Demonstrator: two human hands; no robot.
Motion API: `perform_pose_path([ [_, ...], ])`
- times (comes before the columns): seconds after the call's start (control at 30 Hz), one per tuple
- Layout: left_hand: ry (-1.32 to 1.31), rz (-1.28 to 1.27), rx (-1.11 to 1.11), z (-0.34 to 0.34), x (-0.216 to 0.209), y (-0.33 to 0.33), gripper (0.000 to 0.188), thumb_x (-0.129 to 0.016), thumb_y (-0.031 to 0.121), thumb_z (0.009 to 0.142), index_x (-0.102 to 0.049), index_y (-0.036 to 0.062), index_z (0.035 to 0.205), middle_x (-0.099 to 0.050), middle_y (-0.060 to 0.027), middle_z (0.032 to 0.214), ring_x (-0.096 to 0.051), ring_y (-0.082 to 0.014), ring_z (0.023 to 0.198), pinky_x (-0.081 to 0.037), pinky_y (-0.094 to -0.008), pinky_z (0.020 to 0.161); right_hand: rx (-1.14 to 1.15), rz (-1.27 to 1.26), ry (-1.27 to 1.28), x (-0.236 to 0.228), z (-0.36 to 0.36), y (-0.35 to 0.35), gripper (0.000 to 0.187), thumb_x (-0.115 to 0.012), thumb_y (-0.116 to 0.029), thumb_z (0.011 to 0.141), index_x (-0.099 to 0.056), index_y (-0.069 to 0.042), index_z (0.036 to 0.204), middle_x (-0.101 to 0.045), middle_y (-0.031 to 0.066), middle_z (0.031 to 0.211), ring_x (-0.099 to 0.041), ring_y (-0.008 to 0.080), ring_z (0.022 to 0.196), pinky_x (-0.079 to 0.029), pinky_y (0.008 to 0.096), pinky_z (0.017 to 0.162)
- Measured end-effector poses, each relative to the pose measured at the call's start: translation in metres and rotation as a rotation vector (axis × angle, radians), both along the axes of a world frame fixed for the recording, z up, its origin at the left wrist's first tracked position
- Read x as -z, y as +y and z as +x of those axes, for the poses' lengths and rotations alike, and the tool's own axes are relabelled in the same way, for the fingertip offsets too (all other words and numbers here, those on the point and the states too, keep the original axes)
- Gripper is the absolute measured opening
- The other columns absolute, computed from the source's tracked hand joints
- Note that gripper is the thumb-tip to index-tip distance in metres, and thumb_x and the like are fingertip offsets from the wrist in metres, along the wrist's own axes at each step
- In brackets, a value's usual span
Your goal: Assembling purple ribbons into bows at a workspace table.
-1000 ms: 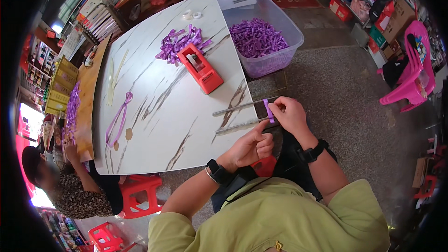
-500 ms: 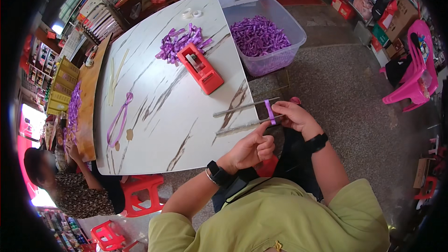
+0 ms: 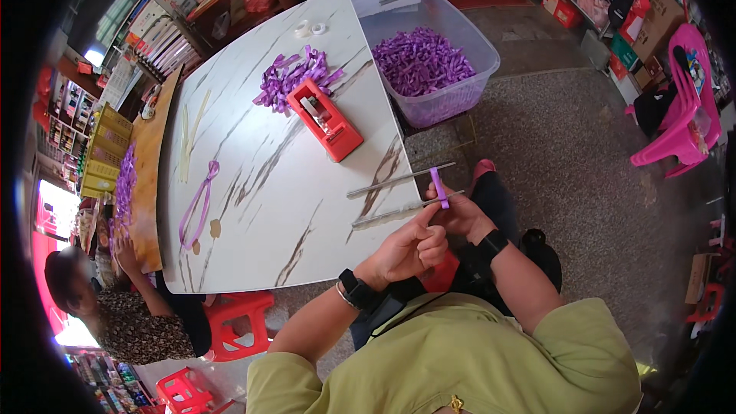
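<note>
Right grip moved: ribbon (purple) against it.

White table streaked brown and grey; purple ribbon at its right edge; red tape dispenser; pink chair at right; yellowish-green shirt near.

My surface: white, dark-veined. On it I note two overhanging rods, red tape dispenser, purple ribbon pile, ribbon loop, tape rolls.
</note>
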State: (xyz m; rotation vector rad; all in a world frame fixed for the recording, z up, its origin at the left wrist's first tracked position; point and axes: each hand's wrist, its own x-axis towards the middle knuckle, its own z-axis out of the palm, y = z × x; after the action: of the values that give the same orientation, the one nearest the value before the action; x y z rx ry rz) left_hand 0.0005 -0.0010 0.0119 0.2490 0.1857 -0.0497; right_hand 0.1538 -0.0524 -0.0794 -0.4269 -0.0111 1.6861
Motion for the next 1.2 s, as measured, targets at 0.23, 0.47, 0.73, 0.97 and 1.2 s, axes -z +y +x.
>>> perform_pose_path([
  [0.23,0.028,0.256,0.214,-0.003,-0.005,-0.006,0.036,-0.043,0.013,0.087,-0.042,0.0039,0.122,-0.029,0.0069,0.061,-0.029,-0.0052,0.055,-0.026,-0.0201,0.051,0.328,-0.257,-1.058,-0.074,0.031,-0.026,0.016,-0.046,-0.015,0.087,-0.058,-0.004,0.087,-0.059,0.0031,0.085,-0.054,0.0102,0.079,-0.042,0.0257,0.068],
  [0.47,0.104,0.860,-0.231,-0.046,-0.032,0.021,0.019,-0.048,0.017,0.086,-0.056,0.0006,0.093,-0.033,0.0062,0.059,-0.031,-0.0055,0.054,-0.027,-0.0211,0.050,1.101,1.178,-1.151,-0.248,-0.045,-0.079,0.023,-0.046,-0.009,0.083,-0.045,-0.007,0.061,-0.045,0.0009,0.060,-0.043,0.0134,0.056,-0.040,0.0258,0.063],
  [0.73,0.105,0.583,-0.569,-0.043,-0.012,0.064,0.021,-0.043,0.025,0.089,-0.054,0.0082,0.092,-0.027,0.0058,0.057,-0.029,-0.0077,0.052,-0.027,-0.0217,0.049,1.101,1.946,-0.406,-0.306,-0.084,-0.089,0.028,-0.046,0.000,0.079,-0.046,-0.011,0.054,-0.044,-0.0021,0.055,-0.044,0.0095,0.051,-0.046,0.0242,0.070],
  [0.97,-0.045,0.175,-0.619,-0.058,0.003,0.079,0.024,-0.043,0.026,0.090,-0.052,0.0049,0.097,-0.028,0.0041,0.058,-0.030,-0.0080,0.053,-0.030,-0.0205,0.051,1.206,1.945,-0.202,-0.309,-0.094,-0.086,0.031,-0.044,0.004,0.078,-0.045,-0.011,0.051,-0.044,-0.0010,0.053,-0.045,0.0092,0.050,-0.048,0.0238,0.071],
  [1.2,-0.049,0.072,-0.655,-0.055,0.001,0.080,0.025,-0.041,0.025,0.091,-0.050,0.0027,0.098,-0.026,0.0033,0.056,-0.029,-0.0082,0.053,-0.030,-0.0208,0.052,1.143,1.918,-0.264,-0.308,-0.095,-0.084,0.031,-0.046,0.007,0.076,-0.044,-0.010,0.051,-0.044,-0.0003,0.052,-0.045,0.0093,0.050,-0.048,0.0234,0.071],
])
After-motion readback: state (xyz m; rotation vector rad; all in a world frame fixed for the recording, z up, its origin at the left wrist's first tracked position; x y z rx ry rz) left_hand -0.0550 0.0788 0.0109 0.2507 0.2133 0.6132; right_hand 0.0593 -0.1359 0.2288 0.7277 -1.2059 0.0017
